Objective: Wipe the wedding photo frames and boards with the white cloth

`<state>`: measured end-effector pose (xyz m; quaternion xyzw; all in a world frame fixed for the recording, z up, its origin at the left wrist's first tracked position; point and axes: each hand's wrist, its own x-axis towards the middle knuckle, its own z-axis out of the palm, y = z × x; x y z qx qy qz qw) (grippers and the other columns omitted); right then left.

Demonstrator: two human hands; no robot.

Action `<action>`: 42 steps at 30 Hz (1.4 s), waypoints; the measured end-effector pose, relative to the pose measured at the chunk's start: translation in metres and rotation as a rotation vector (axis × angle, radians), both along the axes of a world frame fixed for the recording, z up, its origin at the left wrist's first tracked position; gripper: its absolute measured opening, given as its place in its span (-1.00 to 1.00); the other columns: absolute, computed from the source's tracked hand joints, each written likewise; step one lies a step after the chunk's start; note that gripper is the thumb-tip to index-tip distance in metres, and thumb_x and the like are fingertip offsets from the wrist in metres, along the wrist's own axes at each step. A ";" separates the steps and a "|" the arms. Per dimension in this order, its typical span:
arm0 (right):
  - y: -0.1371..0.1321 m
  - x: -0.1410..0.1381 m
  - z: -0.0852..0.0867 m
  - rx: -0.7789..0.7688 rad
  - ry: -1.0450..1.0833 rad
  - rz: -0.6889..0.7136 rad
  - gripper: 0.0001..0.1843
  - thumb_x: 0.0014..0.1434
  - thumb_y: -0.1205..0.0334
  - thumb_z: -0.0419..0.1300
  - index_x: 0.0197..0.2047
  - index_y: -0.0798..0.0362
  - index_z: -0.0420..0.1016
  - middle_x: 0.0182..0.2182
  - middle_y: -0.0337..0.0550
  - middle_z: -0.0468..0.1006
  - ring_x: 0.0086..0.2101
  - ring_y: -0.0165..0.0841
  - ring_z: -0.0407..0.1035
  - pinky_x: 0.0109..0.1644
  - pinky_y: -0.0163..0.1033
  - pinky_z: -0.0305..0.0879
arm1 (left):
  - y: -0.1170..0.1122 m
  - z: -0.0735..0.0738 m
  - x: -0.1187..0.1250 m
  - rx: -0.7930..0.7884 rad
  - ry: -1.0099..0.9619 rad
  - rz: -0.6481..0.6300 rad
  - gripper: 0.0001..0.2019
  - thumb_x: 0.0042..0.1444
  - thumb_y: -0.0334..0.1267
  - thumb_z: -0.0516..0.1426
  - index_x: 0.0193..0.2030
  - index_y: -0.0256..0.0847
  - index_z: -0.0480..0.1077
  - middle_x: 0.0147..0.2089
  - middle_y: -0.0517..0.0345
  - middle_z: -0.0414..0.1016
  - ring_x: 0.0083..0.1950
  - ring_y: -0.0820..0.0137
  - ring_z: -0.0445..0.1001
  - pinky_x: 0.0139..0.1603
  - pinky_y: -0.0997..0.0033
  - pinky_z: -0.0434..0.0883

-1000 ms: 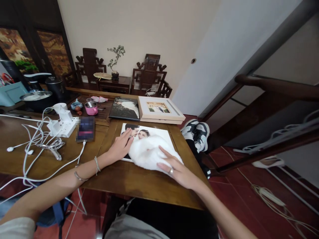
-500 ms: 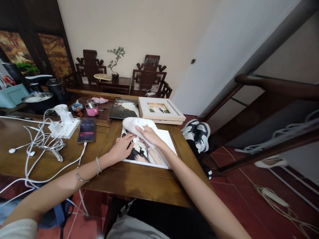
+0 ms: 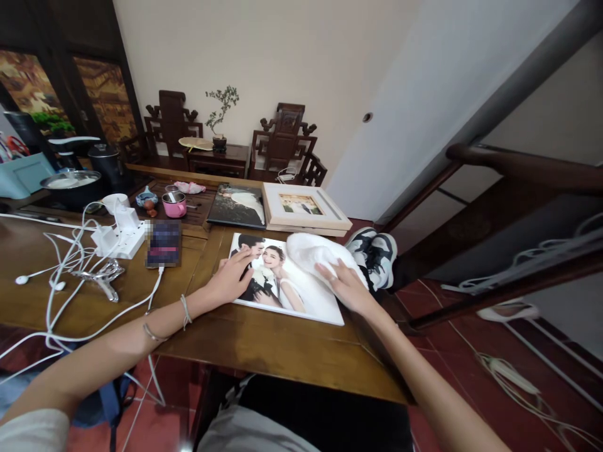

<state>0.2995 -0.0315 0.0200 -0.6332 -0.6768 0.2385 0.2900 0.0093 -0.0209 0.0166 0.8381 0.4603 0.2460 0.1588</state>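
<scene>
- Left hand [image 3: 229, 276] lies relaxed over the left side of the photo panel [image 3: 277, 285], fingers spread and straight, palm down, gripping nothing
- Right hand [image 3: 348, 285] holds the white cloth [image 3: 318, 251], which is bunched under its fingers; how firmly it grips cannot be told
- The cloth covers the upper right part of the panel and reaches past its right edge
- The panel, printed with two people, lies flat on the wooden table [image 3: 282, 351], close to the table's right end
- Just behind it lie a dark picture [image 3: 238, 207] and, next to that on the right, a pale frame [image 3: 306, 204]
- Left of the panel, a phone [image 3: 162, 245] is plugged into a white cable, near a power strip [image 3: 125, 242] and a clear hair clip [image 3: 106, 276]
- A pink cup [image 3: 174, 206] stands behind the phone
</scene>
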 end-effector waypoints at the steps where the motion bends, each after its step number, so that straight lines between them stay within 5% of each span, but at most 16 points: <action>1: -0.016 0.002 -0.001 0.006 -0.025 0.022 -0.47 0.17 -0.22 0.05 -0.05 -0.04 0.57 0.17 -0.06 0.42 0.33 0.03 -0.16 0.36 0.26 -0.24 | 0.000 -0.001 0.000 0.002 -0.008 0.002 -0.59 0.29 -0.27 -0.06 0.25 -0.22 0.26 0.37 -0.05 0.18 0.43 0.18 0.06 0.35 0.05 0.12; 6: -0.105 -0.011 0.012 0.083 -0.216 0.324 -0.59 0.30 -0.03 -0.02 -0.18 -0.03 0.60 0.31 -0.14 0.20 0.35 -0.01 -0.26 0.34 0.28 -0.13 | 0.002 -0.005 0.000 0.005 -0.060 0.006 -0.59 0.27 -0.30 -0.05 0.25 -0.17 0.25 0.37 -0.05 0.19 0.42 0.17 0.07 0.35 -0.02 0.11; 9: -0.126 -0.014 0.020 0.063 -0.255 0.454 -0.59 0.32 -0.02 -0.02 -0.18 -0.04 0.61 0.31 -0.16 0.20 0.34 -0.05 -0.19 0.34 0.19 -0.05 | 0.004 -0.008 -0.001 0.024 -0.125 0.042 -0.59 0.26 -0.32 -0.05 0.25 -0.17 0.24 0.41 -0.08 0.09 0.44 0.17 0.03 0.36 -0.02 0.11; 12: -0.103 -0.006 0.016 -0.021 -0.261 0.377 -0.52 0.30 -0.12 -0.03 -0.03 -0.03 0.58 0.25 -0.08 0.30 0.31 -0.02 -0.07 0.31 0.18 0.04 | 0.010 -0.013 -0.004 0.048 -0.205 0.133 -0.59 0.23 -0.37 -0.05 0.22 -0.24 0.26 0.43 -0.13 0.00 0.44 0.16 0.00 0.39 0.06 0.07; 16: -0.029 -0.008 0.010 -0.004 -0.326 0.244 -0.50 0.31 -0.04 -0.08 0.09 -0.02 0.51 0.23 -0.08 0.34 0.31 0.00 -0.08 0.32 0.21 -0.05 | 0.018 -0.018 -0.008 0.002 -0.216 0.159 -0.56 0.18 -0.44 -0.05 0.21 -0.27 0.25 0.37 -0.15 0.09 0.42 0.16 0.05 0.39 0.07 0.08; 19: 0.021 -0.032 0.015 0.102 -0.360 0.202 -0.52 0.35 0.06 -0.13 0.13 0.04 0.45 0.20 0.00 0.38 0.27 -0.02 0.08 0.33 0.21 -0.12 | 0.019 -0.019 -0.011 -0.005 -0.213 0.132 -0.56 0.18 -0.43 -0.05 0.22 -0.30 0.23 0.36 -0.20 0.10 0.42 0.15 0.04 0.38 0.07 0.08; 22: 0.039 -0.069 0.023 0.159 -0.361 0.228 -0.54 0.35 0.13 -0.13 0.13 0.06 0.44 0.22 0.04 0.35 0.26 -0.01 0.09 0.30 0.31 -0.18 | 0.019 -0.018 -0.012 0.039 -0.247 0.122 -0.53 0.16 -0.43 -0.03 0.23 -0.28 0.21 0.36 -0.17 0.11 0.42 0.16 0.05 0.39 0.06 0.07; 27: -0.006 -0.105 0.030 0.239 -0.370 0.485 -0.62 0.35 0.17 -0.06 0.06 0.05 0.49 0.18 0.06 0.40 0.31 -0.12 -0.03 0.33 0.30 -0.30 | 0.022 -0.014 -0.012 0.147 -0.402 0.107 -0.53 0.15 -0.47 -0.07 0.22 -0.29 0.23 0.30 -0.15 0.22 0.37 0.23 0.14 0.39 0.08 0.08; 31: -0.066 -0.081 0.029 0.257 -0.316 0.638 -0.66 0.34 0.14 -0.01 -0.02 0.06 0.53 0.28 0.07 0.25 0.31 -0.15 -0.01 0.36 0.18 -0.18 | 0.027 -0.007 -0.013 0.025 -0.636 0.185 -0.58 0.17 -0.42 -0.04 0.18 -0.24 0.27 0.24 -0.10 0.31 0.25 0.23 0.33 0.32 0.05 0.21; 37: -0.106 -0.026 0.020 0.250 -0.377 0.420 -0.71 0.31 0.08 0.04 -0.19 0.02 0.55 0.29 0.02 0.23 0.31 0.00 -0.06 0.25 0.23 0.13 | 0.022 0.027 -0.016 -0.284 -0.898 0.304 -0.58 0.18 -0.30 0.04 0.20 -0.14 0.24 0.30 -0.05 0.23 0.16 0.08 0.41 -0.18 0.16 0.60; 42: -0.097 -0.057 0.024 0.478 -0.486 0.340 -0.74 0.15 0.11 0.25 -0.13 0.07 0.51 0.21 0.25 0.32 0.29 0.09 -0.02 0.26 0.38 0.00 | 0.006 0.052 -0.014 -0.084 -1.040 0.192 -0.58 0.21 -0.15 0.10 0.20 -0.04 0.22 0.36 0.02 0.10 0.19 0.07 0.39 -0.32 0.37 0.63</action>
